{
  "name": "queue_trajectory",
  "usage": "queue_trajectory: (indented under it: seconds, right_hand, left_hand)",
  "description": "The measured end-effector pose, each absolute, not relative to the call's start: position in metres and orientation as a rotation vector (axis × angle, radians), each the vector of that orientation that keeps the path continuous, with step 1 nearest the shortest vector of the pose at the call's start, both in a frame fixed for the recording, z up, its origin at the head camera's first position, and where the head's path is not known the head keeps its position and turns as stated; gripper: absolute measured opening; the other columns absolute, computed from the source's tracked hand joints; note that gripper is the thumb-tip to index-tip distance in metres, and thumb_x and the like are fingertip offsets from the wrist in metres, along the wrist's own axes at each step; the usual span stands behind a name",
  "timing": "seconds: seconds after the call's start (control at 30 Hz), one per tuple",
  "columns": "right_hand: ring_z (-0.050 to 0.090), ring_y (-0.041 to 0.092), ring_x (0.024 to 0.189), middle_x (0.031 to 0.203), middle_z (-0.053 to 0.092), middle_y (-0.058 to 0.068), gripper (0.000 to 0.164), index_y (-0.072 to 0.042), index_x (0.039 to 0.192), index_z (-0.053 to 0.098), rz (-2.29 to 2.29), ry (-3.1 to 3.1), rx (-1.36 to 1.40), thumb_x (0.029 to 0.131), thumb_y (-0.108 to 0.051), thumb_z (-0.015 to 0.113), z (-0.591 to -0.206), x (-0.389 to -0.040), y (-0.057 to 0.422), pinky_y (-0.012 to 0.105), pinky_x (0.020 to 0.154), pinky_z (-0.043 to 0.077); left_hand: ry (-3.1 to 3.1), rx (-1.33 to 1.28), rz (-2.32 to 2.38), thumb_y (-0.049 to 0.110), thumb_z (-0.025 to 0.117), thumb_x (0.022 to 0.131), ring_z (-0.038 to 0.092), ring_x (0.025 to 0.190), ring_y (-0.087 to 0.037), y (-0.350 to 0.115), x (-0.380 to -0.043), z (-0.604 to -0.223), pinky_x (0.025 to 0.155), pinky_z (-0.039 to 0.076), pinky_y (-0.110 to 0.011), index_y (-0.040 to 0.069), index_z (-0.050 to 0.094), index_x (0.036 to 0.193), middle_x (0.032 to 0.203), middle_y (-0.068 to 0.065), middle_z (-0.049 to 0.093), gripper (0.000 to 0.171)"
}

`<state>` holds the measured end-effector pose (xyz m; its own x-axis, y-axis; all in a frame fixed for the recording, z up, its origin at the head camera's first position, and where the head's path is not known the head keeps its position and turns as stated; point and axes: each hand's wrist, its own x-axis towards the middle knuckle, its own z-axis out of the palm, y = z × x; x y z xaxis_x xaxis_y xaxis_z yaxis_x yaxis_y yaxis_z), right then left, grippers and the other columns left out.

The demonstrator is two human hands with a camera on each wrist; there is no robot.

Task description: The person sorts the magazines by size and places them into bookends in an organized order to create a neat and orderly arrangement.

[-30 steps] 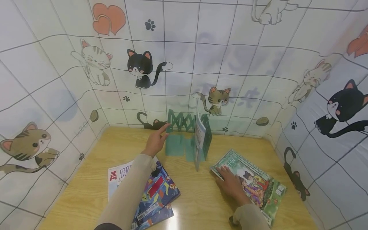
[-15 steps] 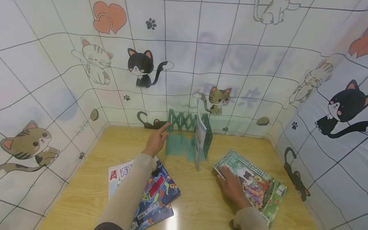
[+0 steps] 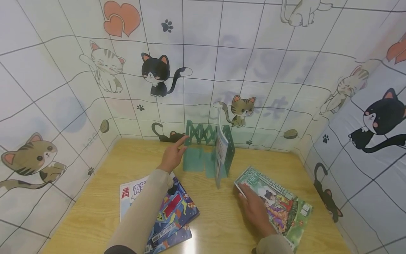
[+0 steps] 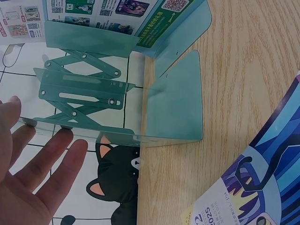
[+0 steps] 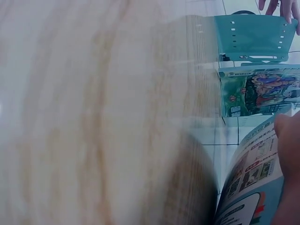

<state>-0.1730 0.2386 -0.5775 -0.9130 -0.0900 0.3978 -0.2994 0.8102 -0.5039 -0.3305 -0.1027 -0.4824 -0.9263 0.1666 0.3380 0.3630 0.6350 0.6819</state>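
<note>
A green expandable metal book rack (image 3: 193, 160) stands at the back of the table, with one magazine (image 3: 221, 148) upright near its right end. My left hand (image 3: 171, 157) touches the rack's left end plate; the left wrist view shows its fingers (image 4: 54, 150) extended, tips against the plate. To the right, my right hand (image 3: 255, 208) grips the left edge of a green illustrated magazine (image 3: 282, 208). In the right wrist view this magazine (image 5: 253, 187) is tilted up off the table, its printed underside showing, with the hand (image 5: 289, 159) at its edge.
Several overlapping magazines (image 3: 177, 204) lie on the wooden table (image 3: 215, 215) at the left, partly under my left forearm. Cat-patterned fabric walls (image 3: 203, 81) close off the back and both sides.
My right hand has taken a firmer hold of the green magazine, which has shifted slightly left and towards me. The left hand and the rack stay in place.
</note>
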Motion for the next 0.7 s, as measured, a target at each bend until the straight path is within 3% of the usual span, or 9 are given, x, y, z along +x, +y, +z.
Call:
queue_trajectory:
  seconds: [0.1, 0.7]
  right_hand:
    - [0.050, 0.039, 0.124, 0.137, 0.054, 0.015, 0.041, -0.012, 0.141, 0.052, 0.813, -2.625, 0.255, 0.102, -0.023, 0.051, -0.577, -0.173, 0.239, 0.057, 0.100, 0.037]
    - [0.057, 0.042, 0.114, 0.129, 0.059, 0.020, 0.041, -0.018, 0.143, 0.051, 0.882, -2.554, 0.138, 0.103, -0.027, 0.048, -0.555, -0.175, 0.238, 0.059, 0.091, 0.044]
  left_hand:
    - [-2.617, -0.430, -1.169, 0.022, 0.057, 0.100, 0.051, 0.052, -0.014, -0.102, -0.331, -0.483, 0.047, 0.039, -0.032, 0.028, 0.046, 0.146, 0.134, -0.009, 0.058, 0.048]
    - [-2.594, -0.455, -1.165, 0.022, 0.058, 0.099, 0.051, 0.050, -0.014, -0.102, -0.333, -0.484, 0.045, 0.039, -0.032, 0.024, 0.047, 0.145, 0.131, -0.012, 0.060, 0.047]
